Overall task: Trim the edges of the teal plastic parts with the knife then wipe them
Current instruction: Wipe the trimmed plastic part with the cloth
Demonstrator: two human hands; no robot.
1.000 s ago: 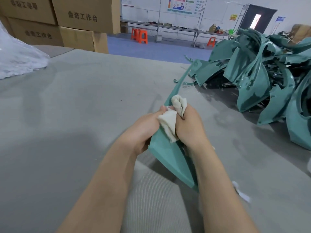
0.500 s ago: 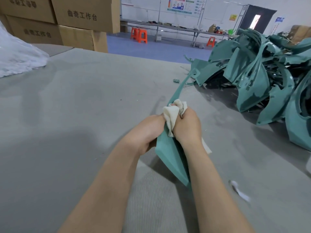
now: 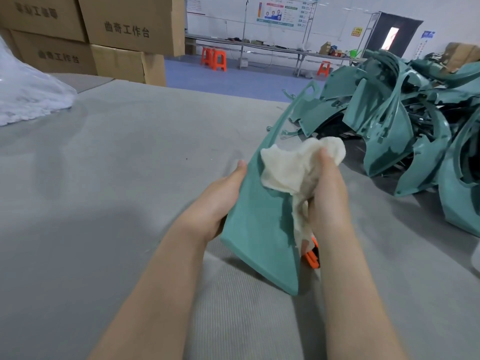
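While the left hand clasps the left edge of the long, tapering teal plastic panel, thumb along the rim and fingers hidden behind, the right hand is curled round a bunched cream cloth pressed to the panel's upper face. The panel tilts between both hands, its wide end low toward the body, just above the grey felt counter. Under the right wrist an orange handle, probably the knife, peeks out; whether that hand holds it cannot be told. Beyond the right hand lies a heap of similar teal parts. Wiping appears to be the step in hand. Next, the cloth likely needs drawing along the remaining face and edges while the left hand steadies.
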